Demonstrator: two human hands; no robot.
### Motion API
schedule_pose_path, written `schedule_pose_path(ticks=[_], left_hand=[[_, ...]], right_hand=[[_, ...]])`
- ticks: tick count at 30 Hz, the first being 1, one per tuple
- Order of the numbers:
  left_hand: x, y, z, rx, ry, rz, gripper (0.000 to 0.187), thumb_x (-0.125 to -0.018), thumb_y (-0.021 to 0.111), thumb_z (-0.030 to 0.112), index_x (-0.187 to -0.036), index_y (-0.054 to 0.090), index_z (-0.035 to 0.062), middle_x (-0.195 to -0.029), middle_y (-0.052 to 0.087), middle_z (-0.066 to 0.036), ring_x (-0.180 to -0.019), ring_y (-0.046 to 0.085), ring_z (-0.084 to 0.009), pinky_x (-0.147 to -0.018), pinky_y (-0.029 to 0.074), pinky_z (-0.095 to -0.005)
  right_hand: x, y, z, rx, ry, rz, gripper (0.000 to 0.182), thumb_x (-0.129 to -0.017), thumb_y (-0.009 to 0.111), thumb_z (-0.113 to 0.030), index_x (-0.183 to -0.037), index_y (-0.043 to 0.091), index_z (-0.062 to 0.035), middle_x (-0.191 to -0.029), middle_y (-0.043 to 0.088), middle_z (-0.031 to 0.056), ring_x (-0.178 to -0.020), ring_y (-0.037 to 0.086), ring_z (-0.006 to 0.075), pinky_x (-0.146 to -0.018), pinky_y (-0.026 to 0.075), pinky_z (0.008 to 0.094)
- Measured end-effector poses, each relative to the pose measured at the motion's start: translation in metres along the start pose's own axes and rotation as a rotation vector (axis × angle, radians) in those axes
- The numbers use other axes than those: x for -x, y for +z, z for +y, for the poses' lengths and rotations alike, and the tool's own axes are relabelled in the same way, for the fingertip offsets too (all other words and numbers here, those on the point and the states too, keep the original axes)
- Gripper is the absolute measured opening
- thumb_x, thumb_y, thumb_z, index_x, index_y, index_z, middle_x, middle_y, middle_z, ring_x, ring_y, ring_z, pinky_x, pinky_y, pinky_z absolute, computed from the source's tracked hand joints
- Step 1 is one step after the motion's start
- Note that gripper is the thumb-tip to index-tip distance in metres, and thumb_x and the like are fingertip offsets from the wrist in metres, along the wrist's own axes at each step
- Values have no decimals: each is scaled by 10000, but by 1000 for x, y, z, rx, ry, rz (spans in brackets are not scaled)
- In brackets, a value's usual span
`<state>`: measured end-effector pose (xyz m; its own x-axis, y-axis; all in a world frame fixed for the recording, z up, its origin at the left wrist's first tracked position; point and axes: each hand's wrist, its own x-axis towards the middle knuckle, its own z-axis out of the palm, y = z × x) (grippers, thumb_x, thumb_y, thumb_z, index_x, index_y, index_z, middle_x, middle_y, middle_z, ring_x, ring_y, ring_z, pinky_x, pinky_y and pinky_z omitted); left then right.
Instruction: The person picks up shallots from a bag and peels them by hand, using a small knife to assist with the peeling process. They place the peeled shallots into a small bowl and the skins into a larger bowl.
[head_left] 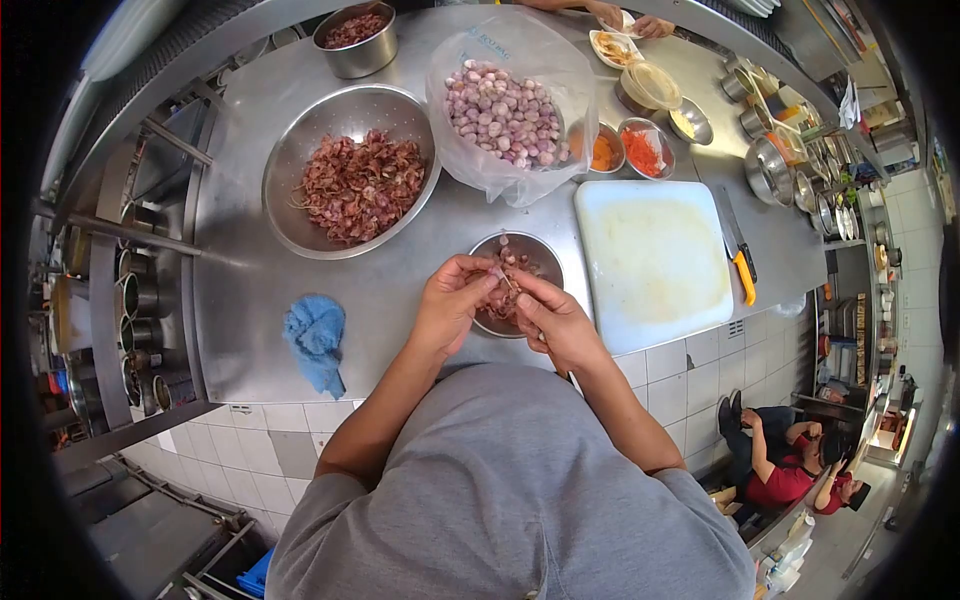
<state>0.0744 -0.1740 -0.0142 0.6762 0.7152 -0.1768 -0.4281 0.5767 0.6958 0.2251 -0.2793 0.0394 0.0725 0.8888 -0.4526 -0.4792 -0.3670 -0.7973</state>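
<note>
Over a small metal bowl [553,262] of shallots and peelings, my two hands meet at the fingertips. My left hand [448,303] is closed, pinching a small purplish shallot [494,272] between thumb and fingers. My right hand [562,322] is closed too, its fingertips touching the shallot; a thin pale sliver shows there, and what this hand grips is mostly hidden. To the upper left, a large metal bowl [283,215] holds a heap of reddish-brown shallot skins [362,188]. Behind the small bowl, a clear plastic bag [450,165] is open around many peeled shallots [505,115].
A white cutting board [655,265] lies right, beside a yellow-handled knife [741,262]. A blue cloth [315,340] lies left. Bowls of shredded carrot [643,152] and other food stand behind, near another person's hands [630,20]. A metal pot [357,50] stands back left. People in red [790,480] are at lower right.
</note>
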Motion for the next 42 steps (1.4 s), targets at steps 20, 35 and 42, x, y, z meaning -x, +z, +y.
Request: schedule_pose_path(ticks=[20,35,42], left_hand=[[2,9,0,76,46,29,182,-912,593,-35,-1074,570,46,-1115,618,-71,-967,629,-144,-837,543,-274],[-1,8,2,-12,28,17,197,-916,598,-6,-1105,566,39,-1142,621,-87,-999,639,-180,-868,537,-303],[-7,2,-4,-36,-29,118,198,-934,577,3,-1130,576,28,-1140,635,-89,-1020,641,-168,-876,535,-296]], right_hand=[[1,1,-1,471,-265,-36,496,-983,567,-176,-1446,425,-67,-1457,462,101,-1310,446,188,-1099,320,306],[-4,-9,0,156,5,81,394,-1000,534,-170,-1392,514,-132,-908,614,15,-690,518,62,-558,421,211],[-3,-6,2,38,57,74,477,-1012,511,-210,-1475,396,-209,-724,429,-56,-559,314,30,-460,270,192]])
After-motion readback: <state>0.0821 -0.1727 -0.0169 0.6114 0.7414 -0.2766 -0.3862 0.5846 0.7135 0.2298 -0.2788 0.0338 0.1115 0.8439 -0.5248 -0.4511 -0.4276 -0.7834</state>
